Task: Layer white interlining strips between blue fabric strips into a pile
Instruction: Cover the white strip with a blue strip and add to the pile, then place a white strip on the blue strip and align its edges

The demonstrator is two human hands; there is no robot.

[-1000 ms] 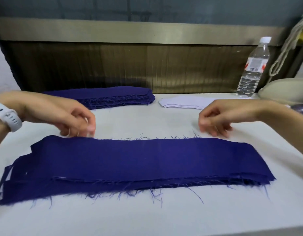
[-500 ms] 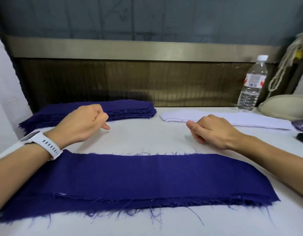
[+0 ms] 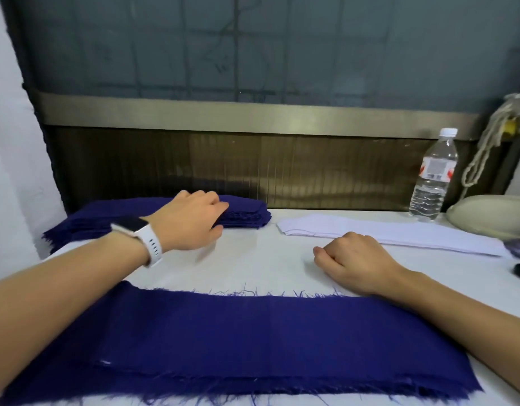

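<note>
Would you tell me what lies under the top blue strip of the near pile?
Frayed edges of more blue strips show beneath the top blue strip; any white strips between are covered.

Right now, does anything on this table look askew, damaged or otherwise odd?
Only small things. The near blue pile has frayed, thready long edges, and its lower layers jut out past the top one along the near edge, so it is not squared up. The water bottle stands upright; nothing spilled.
</note>
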